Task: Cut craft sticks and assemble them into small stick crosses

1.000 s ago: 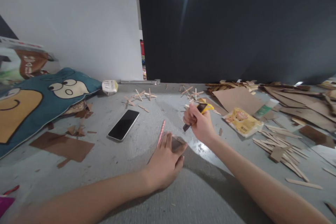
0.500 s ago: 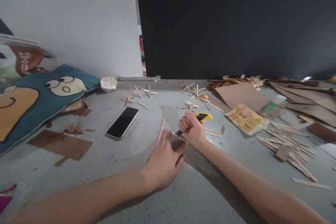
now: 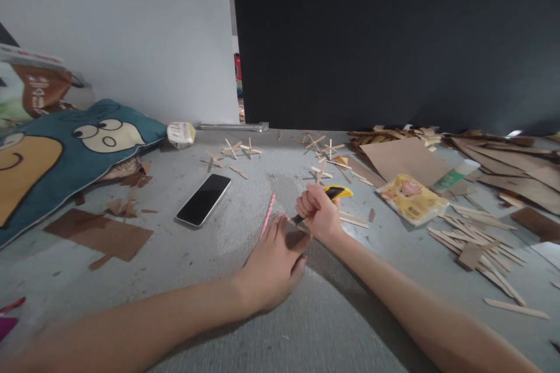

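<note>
My right hand is closed round a yellow-and-black utility knife, its dark front end pointing down and left. Fingers of my left hand press a thin, flat wooden piece against the table, mostly covered by the hand. The knife's tip is right at this piece, beside my left fingertips; whether the blade is in the wood I cannot tell. A pink striped pencil lies on the table, its lower end reaching my left fingers.
A phone lies to the left, near brown cardboard scraps and a blue cushion. Crossed sticks are at the back. On the right are a yellow packet, a glue stick, loose wooden sticks and cardboard sheets.
Both hands keep nearly the same pose, with the knife still at the wooden piece. The view has shifted very slightly.
</note>
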`<action>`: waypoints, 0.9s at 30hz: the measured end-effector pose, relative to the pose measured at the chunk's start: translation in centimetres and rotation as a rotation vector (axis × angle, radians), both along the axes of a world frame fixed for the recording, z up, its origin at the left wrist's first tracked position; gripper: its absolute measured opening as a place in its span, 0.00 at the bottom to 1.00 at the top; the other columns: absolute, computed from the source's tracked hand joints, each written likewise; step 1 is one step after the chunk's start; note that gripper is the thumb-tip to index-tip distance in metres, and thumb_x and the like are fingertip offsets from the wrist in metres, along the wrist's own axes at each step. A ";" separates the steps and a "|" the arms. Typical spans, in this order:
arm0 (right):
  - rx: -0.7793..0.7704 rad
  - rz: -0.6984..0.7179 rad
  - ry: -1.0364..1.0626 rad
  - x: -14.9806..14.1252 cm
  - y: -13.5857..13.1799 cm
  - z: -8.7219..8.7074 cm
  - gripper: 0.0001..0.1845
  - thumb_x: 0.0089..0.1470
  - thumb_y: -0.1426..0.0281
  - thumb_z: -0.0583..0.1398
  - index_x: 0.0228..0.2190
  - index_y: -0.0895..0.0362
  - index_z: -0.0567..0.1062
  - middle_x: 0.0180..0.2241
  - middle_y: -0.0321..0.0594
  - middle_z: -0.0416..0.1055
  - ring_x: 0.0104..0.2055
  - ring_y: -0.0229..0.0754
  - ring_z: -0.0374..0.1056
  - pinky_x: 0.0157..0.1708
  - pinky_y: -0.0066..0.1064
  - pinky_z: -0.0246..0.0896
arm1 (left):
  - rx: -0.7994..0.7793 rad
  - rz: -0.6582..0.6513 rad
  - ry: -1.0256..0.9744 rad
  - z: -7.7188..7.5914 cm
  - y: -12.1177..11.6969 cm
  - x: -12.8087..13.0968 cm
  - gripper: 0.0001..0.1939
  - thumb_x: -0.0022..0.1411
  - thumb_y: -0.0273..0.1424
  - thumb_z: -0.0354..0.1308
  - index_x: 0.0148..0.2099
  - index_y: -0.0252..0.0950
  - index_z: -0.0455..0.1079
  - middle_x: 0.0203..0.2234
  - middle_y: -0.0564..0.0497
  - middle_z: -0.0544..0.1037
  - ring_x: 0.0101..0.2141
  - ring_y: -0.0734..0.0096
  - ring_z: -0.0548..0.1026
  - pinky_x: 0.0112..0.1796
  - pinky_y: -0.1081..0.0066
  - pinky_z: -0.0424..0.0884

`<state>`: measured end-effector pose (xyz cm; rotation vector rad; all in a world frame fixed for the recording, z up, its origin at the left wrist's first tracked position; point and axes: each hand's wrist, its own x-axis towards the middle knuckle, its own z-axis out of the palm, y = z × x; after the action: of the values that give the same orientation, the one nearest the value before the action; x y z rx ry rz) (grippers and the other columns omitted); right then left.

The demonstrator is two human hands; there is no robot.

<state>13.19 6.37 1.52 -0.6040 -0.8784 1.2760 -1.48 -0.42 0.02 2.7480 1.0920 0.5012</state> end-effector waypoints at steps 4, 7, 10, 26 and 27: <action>-0.001 0.006 -0.002 0.0 0.0 0.0 0.37 0.49 0.57 0.69 0.12 0.53 0.49 0.10 0.24 0.42 0.14 0.29 0.35 0.14 0.27 0.35 | -0.008 0.001 0.005 0.0 0.0 0.0 0.25 0.70 0.29 0.56 0.67 0.38 0.65 0.65 0.33 0.62 0.68 0.35 0.59 0.61 0.36 0.65; -0.007 0.004 0.007 0.0 0.0 0.0 0.37 0.47 0.57 0.70 0.11 0.53 0.49 0.10 0.24 0.42 0.13 0.28 0.35 0.14 0.27 0.34 | -0.012 -0.002 0.015 0.0 0.0 0.0 0.24 0.70 0.30 0.55 0.67 0.37 0.65 0.65 0.32 0.62 0.68 0.34 0.59 0.61 0.35 0.65; -0.004 -0.004 0.003 -0.1 0.0 0.0 0.37 0.47 0.57 0.70 0.11 0.53 0.49 0.10 0.24 0.41 0.13 0.29 0.35 0.14 0.27 0.33 | -0.007 -0.002 -0.009 -0.1 0.0 0.0 0.24 0.70 0.29 0.56 0.66 0.38 0.65 0.65 0.33 0.62 0.68 0.36 0.59 0.62 0.36 0.65; 0.032 -0.049 -0.007 -0.3 -0.5 -0.6 0.36 0.51 0.56 0.69 0.12 0.53 0.50 0.10 0.25 0.42 0.14 0.29 0.35 0.16 0.28 0.35 | -0.010 0.013 0.040 0.3 -0.1 0.1 0.24 0.70 0.30 0.56 0.66 0.38 0.66 0.65 0.33 0.63 0.68 0.36 0.60 0.62 0.37 0.65; 0.036 -0.055 -0.005 -0.4 -0.6 -0.6 0.36 0.51 0.56 0.69 0.12 0.53 0.50 0.10 0.25 0.42 0.14 0.29 0.35 0.16 0.28 0.35 | -0.009 0.013 0.045 0.4 -0.1 0.1 0.23 0.70 0.30 0.56 0.66 0.38 0.66 0.65 0.34 0.63 0.68 0.36 0.59 0.62 0.37 0.65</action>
<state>12.84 5.77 0.89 -0.5992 -0.8811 1.2071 -1.36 -0.55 0.38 2.7589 1.1195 0.4361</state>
